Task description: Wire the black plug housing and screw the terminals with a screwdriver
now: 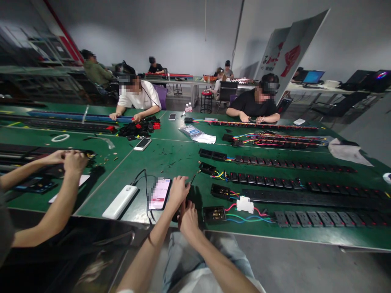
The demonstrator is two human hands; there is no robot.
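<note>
My left hand [180, 190] is closed just above the green table, right of a phone with a lit screen [159, 194]. A thin dark rod [192, 179] sticks out past its fingertips; its kind does not show. Tucked against the left wrist near the table's front edge, my right hand [188, 219] is also closed. Its fingers curl round something dark, mostly hidden by the hands. To the right lies an open black end housing [214, 214] with metal parts inside. Red, green and blue wires [244, 217] lead from it to a black socket strip [324, 219].
A white power bank [120, 202] with a black cable lies left of the phone. A white breaker [244, 204] and more socket strips [269, 180] fill the right side. A co-worker's hands [73, 159] work close on the left. Two people sit across the table [171, 154].
</note>
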